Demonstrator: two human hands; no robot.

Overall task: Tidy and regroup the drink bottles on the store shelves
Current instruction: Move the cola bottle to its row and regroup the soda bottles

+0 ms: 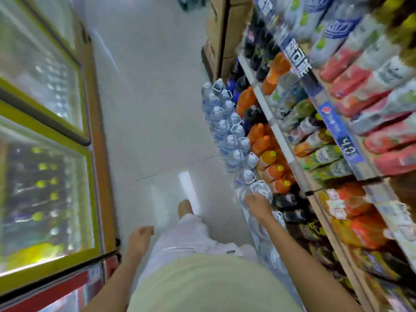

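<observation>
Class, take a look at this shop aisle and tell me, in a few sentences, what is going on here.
A person stands in a narrow aisle between glass-doored coolers and drink shelves. Their right hand reaches down onto the top of a large clear water bottle in the row of water bottles standing on the floor along the shelf base. The picture is too blurred to tell whether the fingers have closed on it. Their left hand hangs loosely curled, holding nothing. Orange bottles fill the lowest shelf behind the row.
</observation>
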